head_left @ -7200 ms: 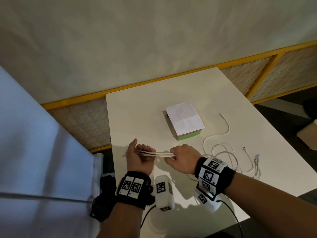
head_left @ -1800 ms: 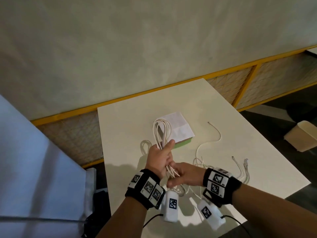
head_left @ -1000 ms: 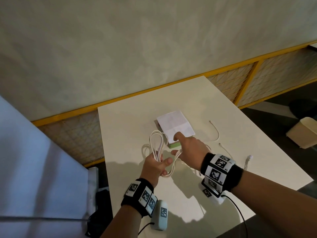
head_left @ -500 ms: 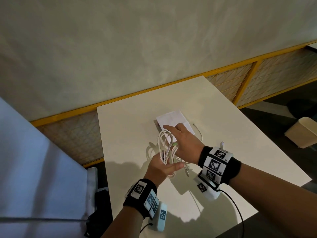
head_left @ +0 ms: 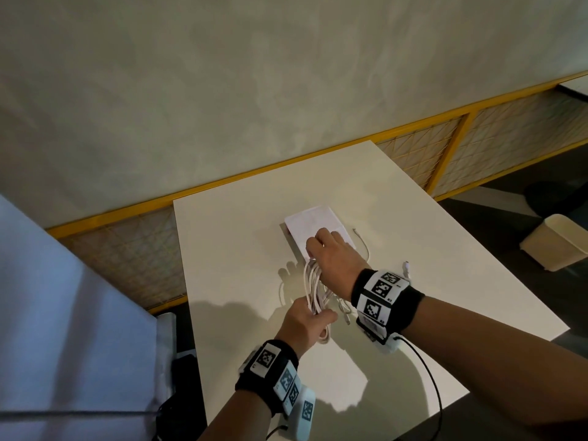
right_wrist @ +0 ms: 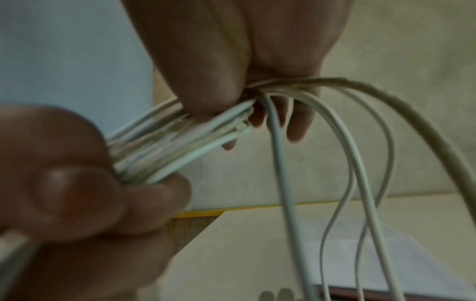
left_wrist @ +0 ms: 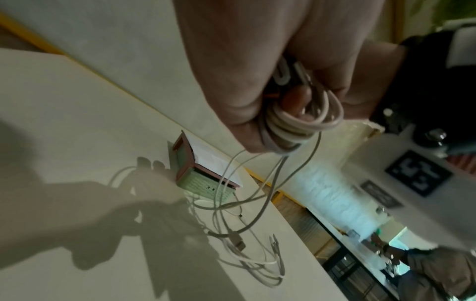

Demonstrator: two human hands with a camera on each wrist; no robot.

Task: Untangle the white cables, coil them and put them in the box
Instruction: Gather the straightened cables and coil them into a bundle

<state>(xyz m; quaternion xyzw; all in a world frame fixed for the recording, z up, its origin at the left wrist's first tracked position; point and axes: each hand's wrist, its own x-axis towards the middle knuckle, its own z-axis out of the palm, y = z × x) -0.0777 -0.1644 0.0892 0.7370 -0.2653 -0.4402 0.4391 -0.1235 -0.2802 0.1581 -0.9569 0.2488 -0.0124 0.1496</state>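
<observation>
Left hand [head_left: 304, 324], lower centre of frame, is gripping the near end of the coiled white cables [head_left: 313, 286], fingers curled round it; right hand [head_left: 332, 254] is pinching the far end over the box [head_left: 313, 222], which is sitting closed at centre on the table [head_left: 413, 281], contents hidden; loose ends are trailing at right.

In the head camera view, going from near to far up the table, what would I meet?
Left hand → coiled white cables → right hand → box → yellow rail → wall.
</observation>
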